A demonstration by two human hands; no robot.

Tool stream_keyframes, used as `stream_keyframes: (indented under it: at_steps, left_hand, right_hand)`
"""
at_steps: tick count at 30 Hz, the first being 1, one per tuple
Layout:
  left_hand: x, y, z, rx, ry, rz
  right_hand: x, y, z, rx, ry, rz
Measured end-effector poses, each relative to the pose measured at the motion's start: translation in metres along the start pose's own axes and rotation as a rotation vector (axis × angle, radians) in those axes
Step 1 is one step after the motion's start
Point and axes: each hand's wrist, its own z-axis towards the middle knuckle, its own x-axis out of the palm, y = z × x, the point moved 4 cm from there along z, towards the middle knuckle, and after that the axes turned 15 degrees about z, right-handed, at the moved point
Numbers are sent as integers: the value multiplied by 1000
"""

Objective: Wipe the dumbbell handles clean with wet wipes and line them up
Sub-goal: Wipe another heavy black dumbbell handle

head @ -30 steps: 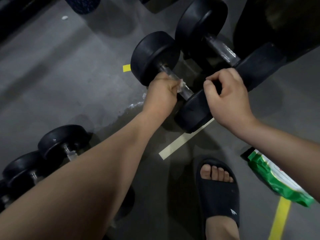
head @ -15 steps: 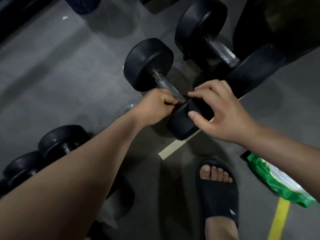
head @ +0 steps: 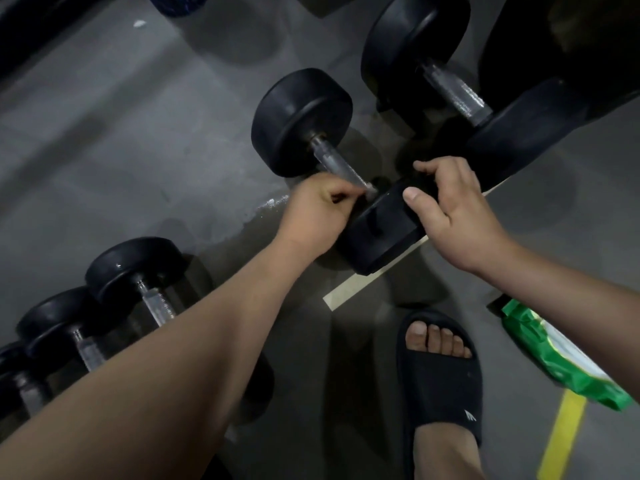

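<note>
The fingers [head: 341, 197] of the left hand [head: 317, 213] are curled tight around a small wad of wet wipe [head: 371, 192], pinched against the near end of the metal handle [head: 337, 164], right where the bar runs into the near weight head [head: 382, 230]. The right hand [head: 460, 216] lies over that same head, thumb on its near face and the other fingers hooked over its far edge, clamping it so the dumbbell [head: 325, 157] cannot roll on the floor [head: 104, 150].

The dumbbell lies slanted, its far head [head: 301, 121] up and away from the person. Beyond it to the right sits a bigger dumbbell [head: 453, 88]; well off to its near left, a row of smaller dumbbells [head: 104, 306] lies side by side, partly hidden by the left forearm. The green pack of wipes [head: 561, 358] rests on the floor to the near right, past a foot in a black slipper [head: 440, 382].

The step in hand looks like wiping the handle's near end. To do it well, I would wrap the wipe around the bar rather than dab one side, twist while sliding toward the far head, and work into the corner at the collar, where grime likely gathers. The right hand should hold firm, since the round heads would roll readily. Only a scrap of wipe shows, so I cannot tell how much of the bar it covers.
</note>
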Motion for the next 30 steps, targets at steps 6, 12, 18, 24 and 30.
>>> stream_keyframes:
  at_steps: [6,12,18,24,30]
  left_hand:
    - [-17,-11,15,34,-124,131]
    - [-16,-9,17,58,-67,199]
    - [-24,-7,12,39,-91,299]
    - [-5,-5,-1,152,46,179]
    - [-15,-8,14,260,79,298]
  right_hand:
    - [1,4,0,-22,13,-15]
    - [4,5,-3,-28,18,-40]
    - [4,11,0,-17,19,-19]
    - [6,15,-1,-35,10,-48]
    - [10,17,-2,-45,19,-74]
